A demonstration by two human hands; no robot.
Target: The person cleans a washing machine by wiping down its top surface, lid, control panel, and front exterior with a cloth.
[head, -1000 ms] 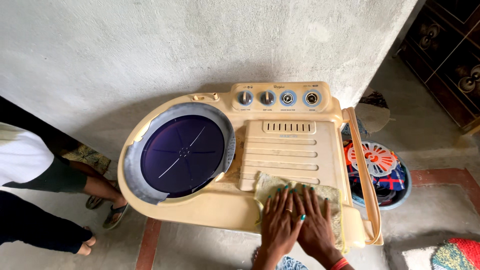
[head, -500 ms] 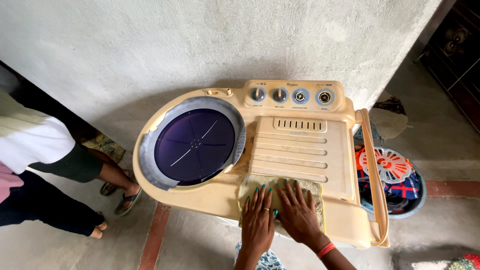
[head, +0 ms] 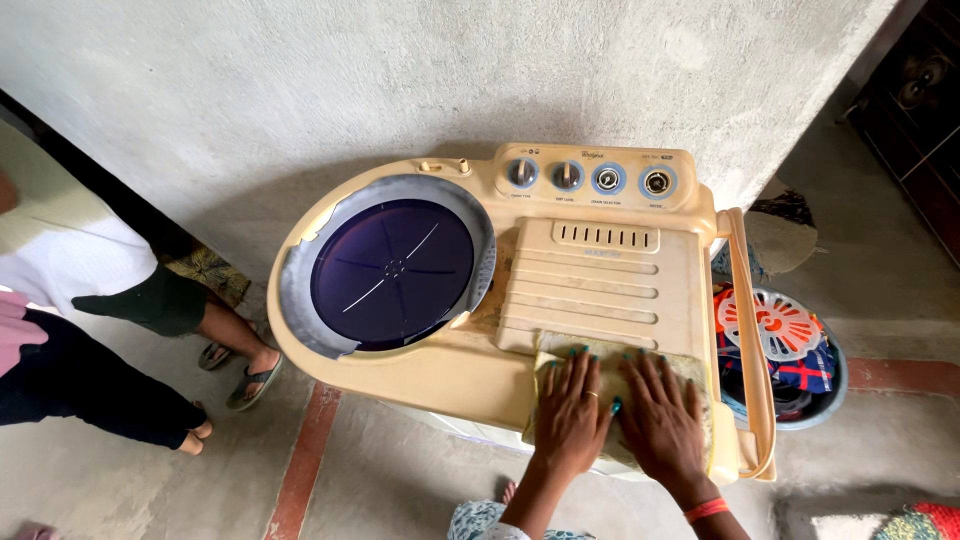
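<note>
1. The left hand [head: 572,412] and right hand [head: 660,420] lay flat, fingers spread, gripping nothing, pressing a yellowish cloth [head: 690,372].
2. The cloth rested on the washing machine [head: 600,290] lid's front edge, beside the round purple lid [head: 392,270].

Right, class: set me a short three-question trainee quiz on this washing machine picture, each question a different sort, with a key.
1. True or false: both hands lie flat on a cloth spread over the cream washing machine.
2. Multiple choice: the round dark lid lies on which side of the hands? A) left B) right C) directly beneath them
3. Fill in: the control panel at the back carries ___ round knobs.

Key
1. True: the left hand and right hand press side by side on the cloth.
2. A.
3. Four.
</note>
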